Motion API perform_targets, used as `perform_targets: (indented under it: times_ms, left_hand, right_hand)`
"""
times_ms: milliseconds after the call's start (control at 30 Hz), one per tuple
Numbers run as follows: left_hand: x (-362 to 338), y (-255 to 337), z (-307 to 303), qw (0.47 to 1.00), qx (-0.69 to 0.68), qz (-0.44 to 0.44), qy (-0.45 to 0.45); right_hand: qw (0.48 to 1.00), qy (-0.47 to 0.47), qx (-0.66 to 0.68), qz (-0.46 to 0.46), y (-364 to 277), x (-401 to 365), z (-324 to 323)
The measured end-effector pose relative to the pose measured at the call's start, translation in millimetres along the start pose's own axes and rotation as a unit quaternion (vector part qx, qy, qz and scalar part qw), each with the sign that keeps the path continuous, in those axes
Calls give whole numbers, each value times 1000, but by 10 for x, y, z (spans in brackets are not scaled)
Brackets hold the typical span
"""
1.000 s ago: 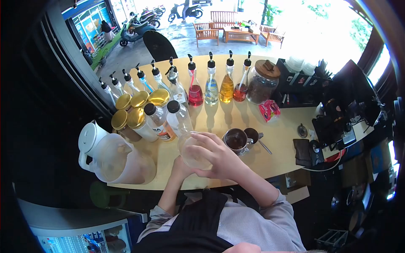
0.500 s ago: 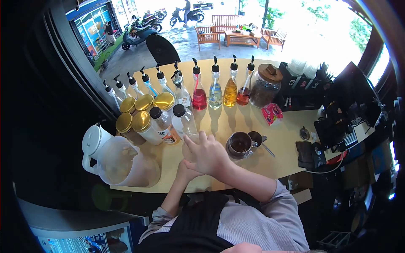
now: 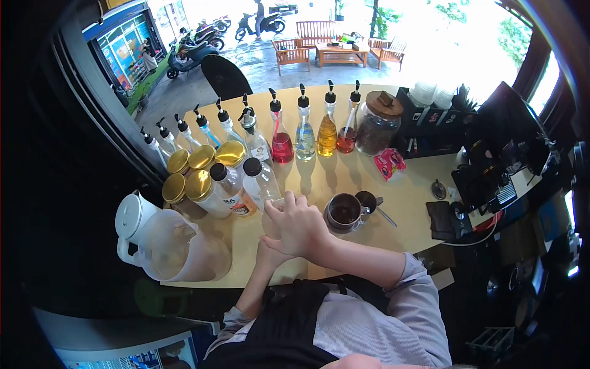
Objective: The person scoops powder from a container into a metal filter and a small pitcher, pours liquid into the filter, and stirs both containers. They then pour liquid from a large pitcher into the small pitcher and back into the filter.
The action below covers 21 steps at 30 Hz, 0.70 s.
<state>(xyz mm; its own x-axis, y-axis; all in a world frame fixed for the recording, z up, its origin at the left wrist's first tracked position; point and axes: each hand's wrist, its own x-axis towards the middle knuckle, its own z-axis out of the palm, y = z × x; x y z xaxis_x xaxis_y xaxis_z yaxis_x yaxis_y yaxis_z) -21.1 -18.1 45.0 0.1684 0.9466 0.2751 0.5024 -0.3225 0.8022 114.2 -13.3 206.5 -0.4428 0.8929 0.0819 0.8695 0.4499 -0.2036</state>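
In the head view my right hand (image 3: 298, 226) is curved over a clear cup (image 3: 271, 211), its fingers closed about the cup's near right side. Lower down, my left hand (image 3: 272, 253) meets the right one at the wrist and palm; its fingers are hidden behind the right hand and cup. Just beyond the cup stand a black-capped clear bottle (image 3: 261, 181) and a labelled bottle with an orange band (image 3: 236, 194). To the right of my hands sits a glass mug with dark contents (image 3: 344, 212), beside a small metal pitcher (image 3: 367, 200).
Pump bottles of syrup (image 3: 283, 146) line the counter's far edge, with a wooden-lidded jar (image 3: 378, 126). Gold-lidded jars (image 3: 200, 184) and a large translucent pitcher (image 3: 206, 255) stand left. A pink packet (image 3: 389, 163) and a black cup organizer (image 3: 424, 132) are right.
The whole scene has shifted slightly left in view as my head turned a little. My hands stay at the clear cup in nearly the same pose.
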Motion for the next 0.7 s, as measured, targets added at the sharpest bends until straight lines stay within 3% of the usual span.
perform_targets:
  times_ms: [100, 167, 200, 267, 300, 367, 400, 467, 500, 567, 633, 700]
  left_hand:
    - [0, -88, 72, 1000, 3, -6, 5]
    - [-18, -189, 101, 1000, 9, -15, 14]
    - [-17, -203, 99, 1000, 12, -21, 20]
    - [-17, -239, 94, 999, 35, -8, 3]
    - [-14, -252, 96, 998, 58, 8, -14]
    - [-23, -35, -26, 999, -18, -39, -22]
    - [-14, 43, -69, 992, -94, -82, -30]
    - [22, 32, -46, 992, -97, -76, -29]
    - [39, 13, -34, 992, -100, -72, -27]
    - [30, -115, 32, 998, -49, -39, -24]
    - [39, -132, 58, 1000, -3, -7, -21]
    - [61, -142, 67, 997, -50, -42, -45]
  right_hand:
    - [1000, 4, -6, 5, 90, 11, 50]
    - [952, 192, -74, -226, 337, 45, 233]
    - [952, 191, -73, -226, 359, 60, 210]
    - [966, 81, -2, -244, 369, 79, 166]
    - [966, 79, -1, -245, 320, 63, 150]
    - [995, -93, -29, -38, 52, 32, -113]
    - [995, -92, -29, -37, -9, 60, -157]
    - [988, -142, 8, 52, -66, 125, -218]
    - [989, -141, 9, 52, -21, 127, -214]
    - [993, -69, -55, -75, 129, 111, -172]
    - [988, -90, -45, -119, 260, 139, -185]
    - [979, -113, -35, -163, 297, 185, -253]
